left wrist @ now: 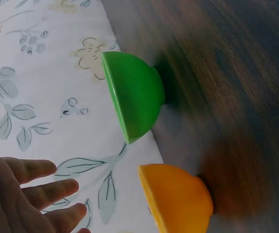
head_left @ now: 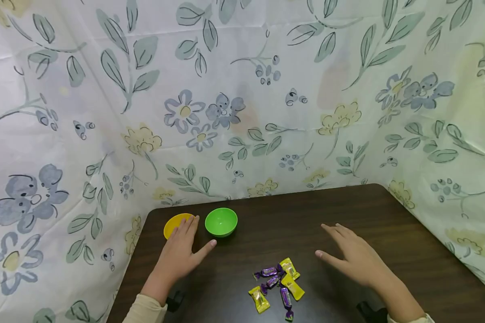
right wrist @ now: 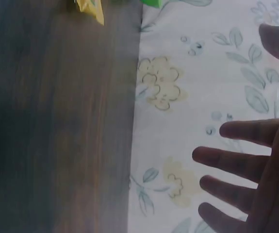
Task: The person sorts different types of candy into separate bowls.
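Observation:
My left hand (head_left: 180,260) has its fingers straight and its thumb spread, and overlaps the front of an orange bowl (head_left: 172,223) in the head view. Beside that bowl stands a green bowl (head_left: 221,222), just beyond the left thumb. The left wrist view shows the green bowl (left wrist: 134,94) and the orange bowl (left wrist: 180,199) past the outstretched fingers. Over the table's right part, my right hand (head_left: 355,255) extends its fingers and holds nothing. Between the hands lie yellow-wrapped candies (head_left: 259,299) and purple-wrapped candies (head_left: 286,298) in a loose group.
The dark wooden table (head_left: 307,215) carries all of these things. A white cloth (head_left: 258,112) printed with flowers and leaves hangs behind it and along both sides. Both bowls stand near the far left corner, and the candies lie nearer the front.

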A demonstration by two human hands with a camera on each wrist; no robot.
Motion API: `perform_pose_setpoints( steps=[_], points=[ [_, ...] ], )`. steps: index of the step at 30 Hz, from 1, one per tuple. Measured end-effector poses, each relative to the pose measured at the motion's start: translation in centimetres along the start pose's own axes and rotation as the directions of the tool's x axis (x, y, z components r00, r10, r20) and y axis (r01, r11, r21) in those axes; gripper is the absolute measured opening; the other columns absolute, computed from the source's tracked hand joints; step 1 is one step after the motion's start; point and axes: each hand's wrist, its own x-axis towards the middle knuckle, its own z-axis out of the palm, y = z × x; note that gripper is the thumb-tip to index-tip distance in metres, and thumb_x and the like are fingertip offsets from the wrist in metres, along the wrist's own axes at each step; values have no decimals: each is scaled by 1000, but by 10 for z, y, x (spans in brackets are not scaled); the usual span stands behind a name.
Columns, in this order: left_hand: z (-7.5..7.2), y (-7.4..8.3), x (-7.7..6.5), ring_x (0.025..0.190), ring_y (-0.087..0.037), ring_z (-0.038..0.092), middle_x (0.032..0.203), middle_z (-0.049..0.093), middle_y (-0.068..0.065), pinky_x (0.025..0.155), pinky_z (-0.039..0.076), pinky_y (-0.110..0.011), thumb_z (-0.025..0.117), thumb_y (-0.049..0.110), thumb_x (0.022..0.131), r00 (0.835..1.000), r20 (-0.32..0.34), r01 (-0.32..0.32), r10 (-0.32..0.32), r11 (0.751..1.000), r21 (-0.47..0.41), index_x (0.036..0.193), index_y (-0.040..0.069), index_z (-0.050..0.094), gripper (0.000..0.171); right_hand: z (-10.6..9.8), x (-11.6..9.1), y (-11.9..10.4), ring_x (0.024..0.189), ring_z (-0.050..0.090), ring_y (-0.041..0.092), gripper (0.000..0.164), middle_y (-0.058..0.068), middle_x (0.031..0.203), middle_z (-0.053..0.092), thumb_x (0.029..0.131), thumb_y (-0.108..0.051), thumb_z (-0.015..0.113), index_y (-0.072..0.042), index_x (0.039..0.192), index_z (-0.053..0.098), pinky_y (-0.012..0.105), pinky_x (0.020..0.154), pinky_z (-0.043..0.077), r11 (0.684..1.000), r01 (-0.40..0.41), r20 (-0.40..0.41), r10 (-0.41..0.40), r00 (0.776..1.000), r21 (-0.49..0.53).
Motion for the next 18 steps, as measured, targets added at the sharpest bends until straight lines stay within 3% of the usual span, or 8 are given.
perform_pose_setpoints(
  steps=[8,13,18],
  points=[
    [7,0,13,160,-47,28,172,35,-20,128,24,-68,51,80,96,1000,-7,-20,20,1000,3,166,3,33,105,14,-6,-10,130,61,37,71,8,139,68,95,-61,72,-18,151,59,67,103,50,999,33,-55,-32,998,17],
    [13,2,23,160,-46,28,172,32,-21,128,24,-68,51,78,97,999,21,-25,25,1000,-6,165,2,33,104,22,-11,-15,123,64,32,67,2,130,71,91,-60,78,-20,143,66,62,100,54,999,49,-54,-48,997,23],
    [18,3,32,160,-47,29,172,32,-23,128,25,-67,54,74,99,998,63,-21,22,999,-25,165,1,34,100,33,-18,-21,114,64,17,64,-11,121,70,82,-59,87,-24,133,71,49,91,59,993,118,-56,-117,992,9]
  ],
)
